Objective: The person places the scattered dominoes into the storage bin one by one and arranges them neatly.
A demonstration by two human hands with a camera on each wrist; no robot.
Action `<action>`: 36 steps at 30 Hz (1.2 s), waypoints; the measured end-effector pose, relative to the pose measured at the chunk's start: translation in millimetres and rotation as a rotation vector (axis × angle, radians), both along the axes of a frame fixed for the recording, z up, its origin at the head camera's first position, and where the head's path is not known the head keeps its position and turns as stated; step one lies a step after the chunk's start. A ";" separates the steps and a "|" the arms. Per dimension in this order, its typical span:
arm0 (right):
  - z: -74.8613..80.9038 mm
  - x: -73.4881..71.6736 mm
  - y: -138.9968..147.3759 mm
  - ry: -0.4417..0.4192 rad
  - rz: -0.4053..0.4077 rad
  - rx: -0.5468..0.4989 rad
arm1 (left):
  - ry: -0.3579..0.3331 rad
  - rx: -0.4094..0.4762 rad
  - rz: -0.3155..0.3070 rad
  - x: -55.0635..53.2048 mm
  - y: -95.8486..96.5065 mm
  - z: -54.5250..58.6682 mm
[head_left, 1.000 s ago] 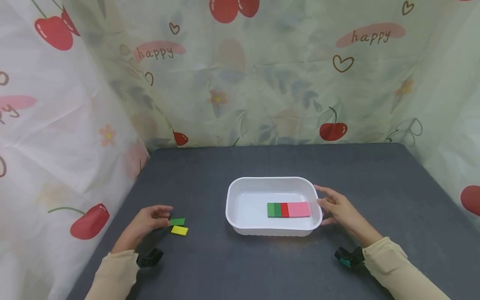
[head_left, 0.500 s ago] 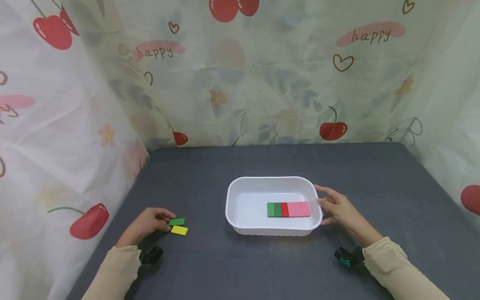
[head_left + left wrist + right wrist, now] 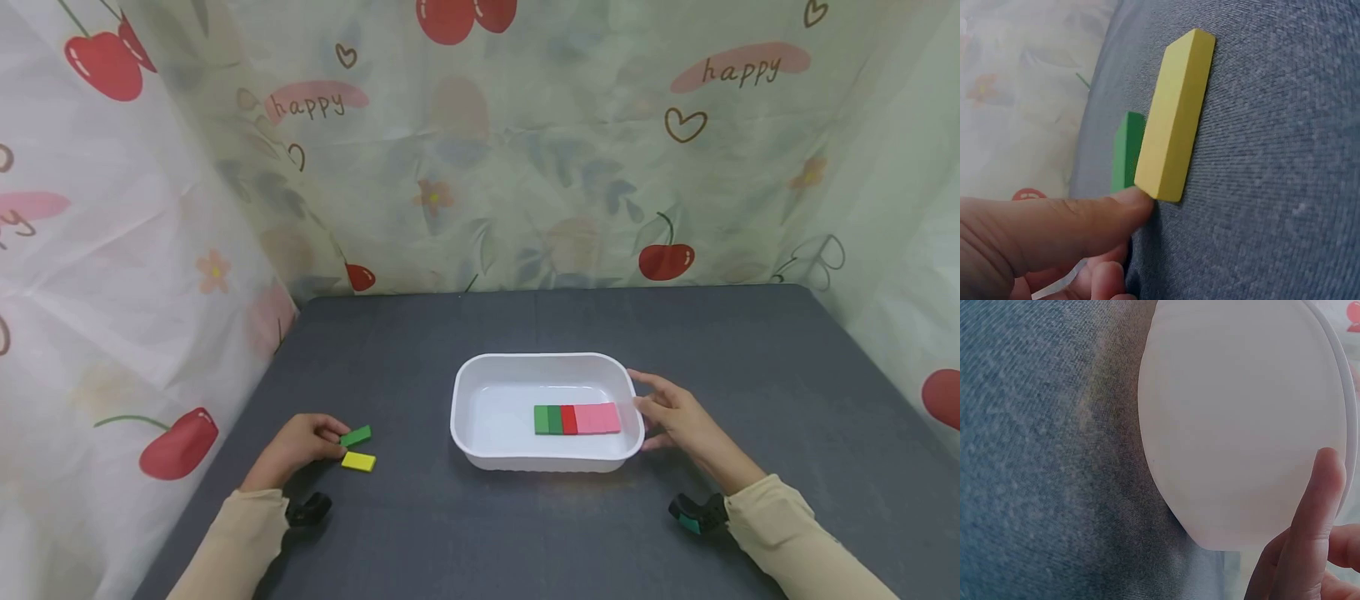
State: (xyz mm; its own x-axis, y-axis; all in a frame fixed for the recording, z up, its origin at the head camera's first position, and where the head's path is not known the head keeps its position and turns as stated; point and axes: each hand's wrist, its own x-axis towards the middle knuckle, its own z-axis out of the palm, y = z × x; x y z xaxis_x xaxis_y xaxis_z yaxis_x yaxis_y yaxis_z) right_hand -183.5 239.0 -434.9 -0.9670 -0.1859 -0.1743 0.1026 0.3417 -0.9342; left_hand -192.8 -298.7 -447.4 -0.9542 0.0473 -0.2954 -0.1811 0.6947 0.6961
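Observation:
My left hand (image 3: 303, 446) pinches the near end of a green block (image 3: 356, 436) between thumb and fingers at the left of the table. A yellow block (image 3: 359, 462) lies just in front of it; in the left wrist view the thumb tip is right at that yellow block's (image 3: 1172, 119) end and covers part of the green block (image 3: 1124, 153). Around the right end of a white plastic tub (image 3: 480, 457), my right hand (image 3: 678, 421) rests with fingers spread and fairly straight. The right wrist view has a fingertip against the tub's outer wall (image 3: 1241, 425).
Inside the tub, flat blocks sit edge to edge in a row: green pieces (image 3: 548, 420), a red one (image 3: 569, 419) and a pink part (image 3: 597, 418). The dark grey table (image 3: 480, 533) is bounded by a printed curtain (image 3: 510, 150) behind and at both sides.
The left hand has shifted slightly right and now grips the green block, which has turned so its far end points up and away. The right hand, tub and yellow block look unmoved.

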 end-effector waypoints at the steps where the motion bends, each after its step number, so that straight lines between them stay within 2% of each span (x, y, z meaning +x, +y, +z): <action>1: 0.1 0.1 -0.1 -0.002 0.000 -0.001 | 0.000 -0.006 0.016 -0.4 1.1 -0.8; 5: 0.5 0.4 -0.2 -0.002 -0.001 -0.002 | -0.005 -0.022 0.068 -1.4 5.0 -0.8; 20: 0.8 0.7 -0.8 0.001 -0.010 -0.006 | -0.040 -0.018 0.092 3.0 3.0 3.2; 29: 2.1 0.8 -1.5 0.004 -0.016 0.006 | -0.033 -0.008 0.049 5.0 3.8 7.6; 36: 1.7 0.5 -0.7 -0.001 -0.011 0.000 | -0.024 -0.004 -0.015 -1.3 3.6 5.9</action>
